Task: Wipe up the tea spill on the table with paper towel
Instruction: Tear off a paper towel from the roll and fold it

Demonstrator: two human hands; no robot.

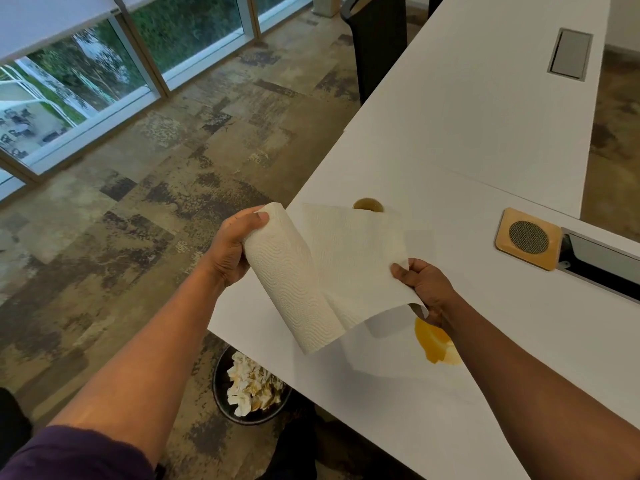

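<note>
Free room around the spill, as I see it

The sheet (pixel 349 258) and roll (pixel 294 289) hang over the spill (pixel 436 341), with my right hand (pixel 422 289) just above it. The table (pixel 467 133) beyond is bare; a wooden pad (pixel 528 239) and open hatch (pixel 602 268) stand at the right.

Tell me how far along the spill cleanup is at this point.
Early in this wipe. The left hand grips the paper towel roll; the right hand pulls a sheet that isn't torn off. The tea spill sits unwiped on the table. Stained wads fill the bin, perhaps from previous wiping.
</note>
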